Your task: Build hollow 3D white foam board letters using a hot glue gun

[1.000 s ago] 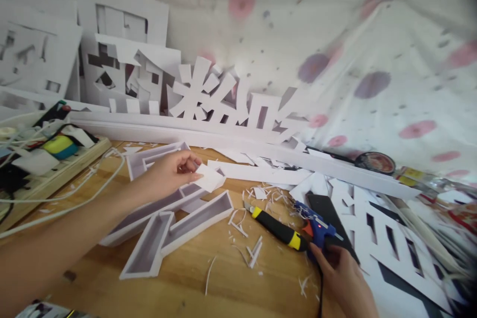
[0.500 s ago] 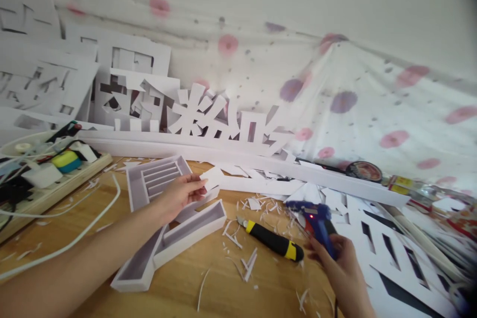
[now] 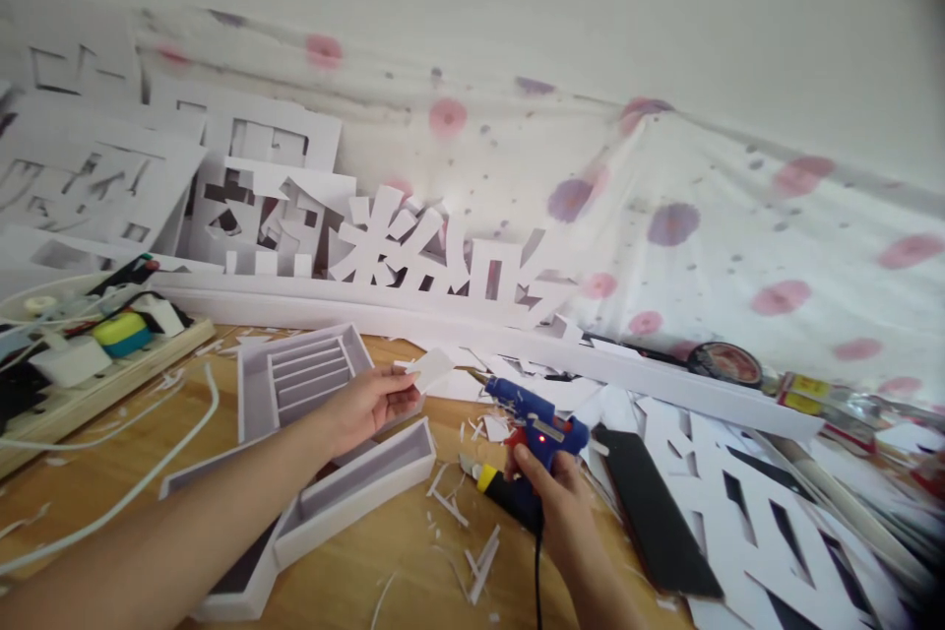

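Blue glue gun (image 3: 526, 404), gripped by the right hand (image 3: 567, 492), sits right of the hollow white form (image 3: 361, 502), barrel axis sideways, pointing left toward 1 white piece (image 3: 434, 369) pinched by the left hand (image 3: 373, 404).

- The knife (image 3: 511, 500) lies on the table (image 3: 432, 596), its handle partly hidden behind the glue gun (image 3: 521, 402) in my right hand (image 3: 565, 502).
- Left of the knife, on the table, sits the hollow frame (image 3: 358, 500); farther left, the plug board (image 3: 166, 354).
- Behind it and to its left, my left hand (image 3: 378, 404) holds the card piece (image 3: 434, 369).
- Just before it: thin offcuts (image 3: 481, 566).
- Right of it, the flat slab (image 3: 657, 512), then the cut-out sheets (image 3: 713, 472).
- Well behind it, the long strip (image 3: 443, 323), upright cut-outs (image 3: 472, 305), then the drape (image 3: 487, 157).
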Demonstrator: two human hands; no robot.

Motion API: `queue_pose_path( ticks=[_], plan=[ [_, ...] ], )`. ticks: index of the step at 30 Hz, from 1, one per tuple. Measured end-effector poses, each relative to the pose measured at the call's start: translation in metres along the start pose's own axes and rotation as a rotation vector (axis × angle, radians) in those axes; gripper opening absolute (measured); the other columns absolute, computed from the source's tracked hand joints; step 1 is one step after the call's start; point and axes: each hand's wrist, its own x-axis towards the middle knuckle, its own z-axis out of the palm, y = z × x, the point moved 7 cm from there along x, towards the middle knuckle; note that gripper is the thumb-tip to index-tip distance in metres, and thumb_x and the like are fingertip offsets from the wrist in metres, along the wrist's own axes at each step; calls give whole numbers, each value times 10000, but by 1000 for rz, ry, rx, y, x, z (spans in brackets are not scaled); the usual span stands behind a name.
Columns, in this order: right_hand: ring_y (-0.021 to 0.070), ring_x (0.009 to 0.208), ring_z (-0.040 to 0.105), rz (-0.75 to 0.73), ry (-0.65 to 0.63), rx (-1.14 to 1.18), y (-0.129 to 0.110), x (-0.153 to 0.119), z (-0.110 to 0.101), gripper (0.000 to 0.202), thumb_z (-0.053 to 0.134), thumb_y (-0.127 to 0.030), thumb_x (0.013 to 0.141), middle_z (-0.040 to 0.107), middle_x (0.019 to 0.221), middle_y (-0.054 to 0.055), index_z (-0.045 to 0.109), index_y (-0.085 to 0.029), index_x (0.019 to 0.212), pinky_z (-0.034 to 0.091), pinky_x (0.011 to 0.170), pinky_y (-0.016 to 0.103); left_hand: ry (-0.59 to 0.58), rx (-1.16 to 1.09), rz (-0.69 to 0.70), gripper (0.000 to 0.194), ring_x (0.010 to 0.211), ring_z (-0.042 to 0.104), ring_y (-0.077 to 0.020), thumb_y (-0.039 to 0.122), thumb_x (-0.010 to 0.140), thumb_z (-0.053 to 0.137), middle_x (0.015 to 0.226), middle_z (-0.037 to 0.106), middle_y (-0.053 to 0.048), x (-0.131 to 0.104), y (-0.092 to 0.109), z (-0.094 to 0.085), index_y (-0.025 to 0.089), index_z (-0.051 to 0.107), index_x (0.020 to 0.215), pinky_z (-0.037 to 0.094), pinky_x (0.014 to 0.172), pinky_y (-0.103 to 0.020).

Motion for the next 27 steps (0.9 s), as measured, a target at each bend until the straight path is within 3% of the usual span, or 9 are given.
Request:
queue_pose_path(
  ticks=[3, 6, 16, 27],
  plan=[
    [105, 516, 509, -38, -56, -17, 0, -7, 7, 370, 770, -490, 612, 644, 661, 25, 685, -166, 770, 413, 512, 237, -27, 2, -23, 125, 564, 625, -87, -8, 765, 627, 621, 651, -43, -1, -1, 0, 86, 652, 686, 524, 566, -151],
    [94, 502, 485, -90, -49, -28, -1, -12, 12, 346, 760, -486, 625, 651, 708, 28, 684, -176, 757, 424, 507, 240, -49, 14, -40, 108, 569, 626, -86, -1, 760, 637, 625, 651, -38, -2, -3, 2, 85, 662, 698, 516, 545, -138],
    [105, 487, 460, -89, 59, -75, 11, -11, 6, 393, 758, -526, 600, 576, 579, -6, 663, -167, 728, 388, 478, 243, -80, 54, -55, 70, 589, 617, -78, 50, 737, 695, 639, 653, -18, -2, -5, 2, 111, 664, 719, 496, 534, -126],
    [105, 491, 450, -93, 115, -80, 19, -9, 6, 422, 752, -537, 602, 570, 591, -15, 632, -167, 766, 386, 481, 250, -75, 64, -54, 53, 589, 604, -81, 55, 752, 670, 629, 644, -17, -4, -5, 2, 103, 659, 730, 474, 544, -145]
  ],
)
